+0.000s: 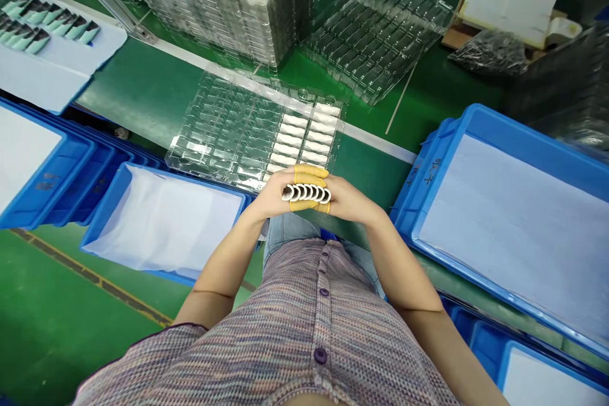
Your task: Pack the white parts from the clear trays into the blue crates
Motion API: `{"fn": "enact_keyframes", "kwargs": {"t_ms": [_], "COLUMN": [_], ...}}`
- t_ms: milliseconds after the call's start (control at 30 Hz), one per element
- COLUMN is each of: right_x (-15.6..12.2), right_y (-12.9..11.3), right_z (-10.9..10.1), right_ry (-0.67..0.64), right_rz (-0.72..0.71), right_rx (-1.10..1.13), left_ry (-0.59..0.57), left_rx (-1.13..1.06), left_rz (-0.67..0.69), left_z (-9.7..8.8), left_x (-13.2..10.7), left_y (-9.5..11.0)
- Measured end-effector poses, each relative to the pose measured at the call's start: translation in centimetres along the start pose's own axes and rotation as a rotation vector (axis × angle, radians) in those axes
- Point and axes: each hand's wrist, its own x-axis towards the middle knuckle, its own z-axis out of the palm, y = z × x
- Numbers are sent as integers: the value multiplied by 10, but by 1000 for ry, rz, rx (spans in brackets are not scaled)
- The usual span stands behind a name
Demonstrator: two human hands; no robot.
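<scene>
Seemingly in firm grip between fingers (309,176) of left hand (276,193) and right hand (349,199), white curved pieces (307,193)

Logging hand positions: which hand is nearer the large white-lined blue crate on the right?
Right. The right hand is left of the crate, apart; the left hand is farther left.

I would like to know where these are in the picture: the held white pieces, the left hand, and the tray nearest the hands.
Held white pieces (306,193): head view, middle of the row.
Left hand (276,193): head view, middle of the hand.
Tray (216,129): head view, its left part.
</scene>
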Motion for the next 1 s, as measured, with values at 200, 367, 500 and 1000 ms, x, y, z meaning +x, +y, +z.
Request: {"fn": "enact_keyframes", "kwargs": {"t_ms": [200,367,500,1000], "right_x": [0,-25,-85,-205], "right_y": [14,3,-9,20], "right_z": [15,12,-24,-81], "right_ry": [92,139,585,862], "right_rz": [37,134,394,1100], "right_rx": [113,50,-140,-406], "left_ry": [36,193,438,139], "left_rx": [-23,-284,-520,343], "left_rz": [-20,-208,-382,97], "left_z": [7,11,9,46], "left_x": [0,-15,-30,2], "left_y": [-10,-19,-21,-23]}}
